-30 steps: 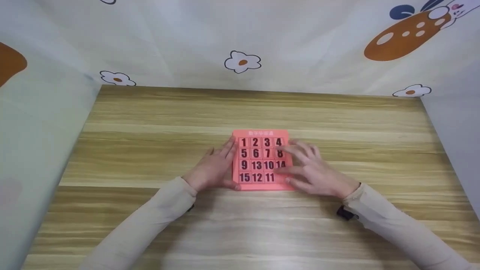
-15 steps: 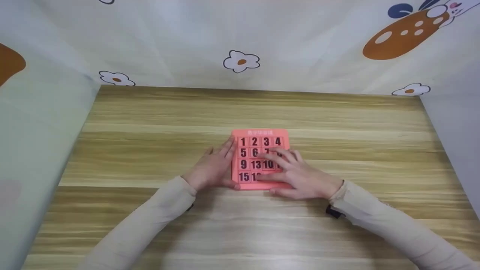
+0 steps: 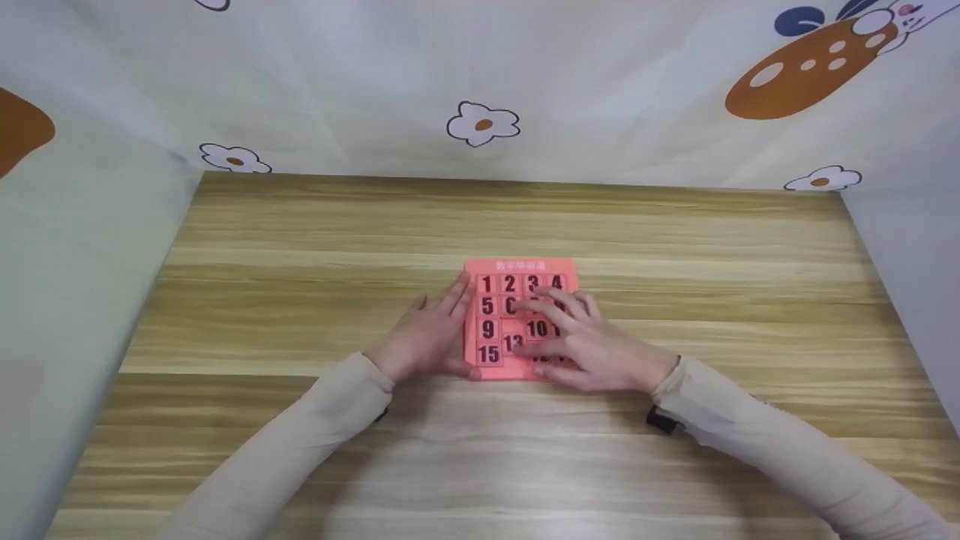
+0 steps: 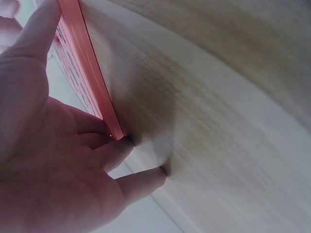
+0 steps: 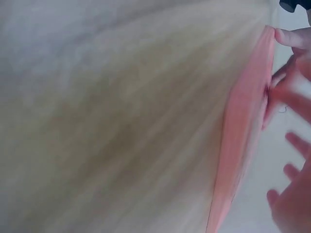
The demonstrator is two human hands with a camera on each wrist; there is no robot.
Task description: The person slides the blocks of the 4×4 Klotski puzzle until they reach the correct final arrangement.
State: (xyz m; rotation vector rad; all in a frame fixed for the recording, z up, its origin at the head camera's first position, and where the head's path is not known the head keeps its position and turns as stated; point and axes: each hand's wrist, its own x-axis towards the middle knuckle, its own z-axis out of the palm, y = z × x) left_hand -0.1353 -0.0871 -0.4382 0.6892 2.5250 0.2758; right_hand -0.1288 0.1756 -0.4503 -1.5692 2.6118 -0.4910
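Head: my straight-fingered left hand flanks the puzzle at nine o'clock; my spread right hand touches tile 13: pushed askew, it may jam. Left wrist: slack bracing risks skidding. Right wrist: puzzle at three o'clock.

The long sleeves are plain pale beige; a small black block shows beside the right cuff.

A streaked brown wood-grain tabletop meets a cream fabric backdrop printed with white, black-outlined flowers and a white-spotted orange oval with dark-blue leaves. The cropped orange patch at far left may be another.
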